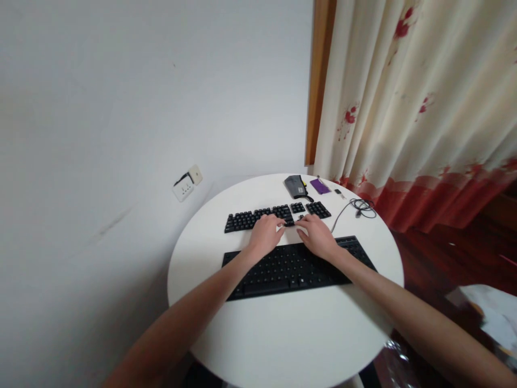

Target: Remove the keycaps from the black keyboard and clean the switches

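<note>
Two black keyboards lie on a round white table [283, 328]. The far keyboard [246, 219] has keycaps set in a white frame; the near keyboard [291, 267] is all black. My left hand [264, 234] reaches over the near keyboard, its fingers curled down onto the right part of the far keyboard's main key block. My right hand [319, 234] sits beside it, fingers bent and pinched near a small dark piece [300, 217] between the key blocks. What the fingertips hold is too small to make out.
At the table's far edge lie a grey pouch [295, 186], a purple card [320, 186], a small dark part [338, 191] and a coiled cable [361, 207]. A wall socket [186, 183] is at left, a flowered curtain [404, 108] at right, a white object [490, 312] on the floor.
</note>
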A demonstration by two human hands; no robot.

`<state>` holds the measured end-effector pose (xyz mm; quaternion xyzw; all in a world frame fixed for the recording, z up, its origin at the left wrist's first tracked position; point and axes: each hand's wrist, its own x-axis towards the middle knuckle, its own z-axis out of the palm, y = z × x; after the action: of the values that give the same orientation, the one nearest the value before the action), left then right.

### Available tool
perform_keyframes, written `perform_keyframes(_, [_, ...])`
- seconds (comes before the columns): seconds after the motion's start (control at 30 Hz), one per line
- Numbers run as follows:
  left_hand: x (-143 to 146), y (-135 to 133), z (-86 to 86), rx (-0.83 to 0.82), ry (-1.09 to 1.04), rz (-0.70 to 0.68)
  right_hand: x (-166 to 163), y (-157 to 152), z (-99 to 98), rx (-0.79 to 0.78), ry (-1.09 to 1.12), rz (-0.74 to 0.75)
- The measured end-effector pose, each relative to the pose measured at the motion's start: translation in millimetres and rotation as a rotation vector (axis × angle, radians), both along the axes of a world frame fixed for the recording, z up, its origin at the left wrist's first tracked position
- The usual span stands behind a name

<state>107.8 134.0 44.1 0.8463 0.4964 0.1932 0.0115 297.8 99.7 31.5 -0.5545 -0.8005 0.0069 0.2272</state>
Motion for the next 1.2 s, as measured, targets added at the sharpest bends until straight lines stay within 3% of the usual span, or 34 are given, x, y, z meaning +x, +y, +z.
perform_keyframes(0.13, [12.0,29.7,-11.6,0.003,0.084,0.062,-8.0,39.6,-5.3,-0.040,-0.164,-0.057])
perform_keyframes(0.37, [11.4,23.4,-29.1,0.075,0.180,0.016,-9.0,50.9,-16.5,-0.053,-0.216,-0.034])
perform_keyframes(0.73, [16.6,18.2,-15.1,-0.004,0.221,-0.007,-6.4,42.6,-8.3,-0.093,-0.159,0.072])
perform_keyframes(0.83, [11.5,-3.8,-7.6,-0.028,0.127,-0.045,4.9,32.1,-9.4,-0.079,-0.083,0.051])
perform_keyframes(0.97, [8.6,-54.7,-3.8,-0.081,-0.110,-0.180,25.6,-2.1,-11.8,-0.021,0.271,0.095])
perform_keyframes(1.07, [12.8,-86.0,-8.2,-0.200,-0.266,-0.253,37.8,-39.1,-16.8,-0.046,0.492,0.148])
perform_keyframes(1.2, [20.7,-101.2,-17.8,-0.278,-0.327,-0.301,46.6,-81.8,-31.1,-0.103,0.603,0.167])
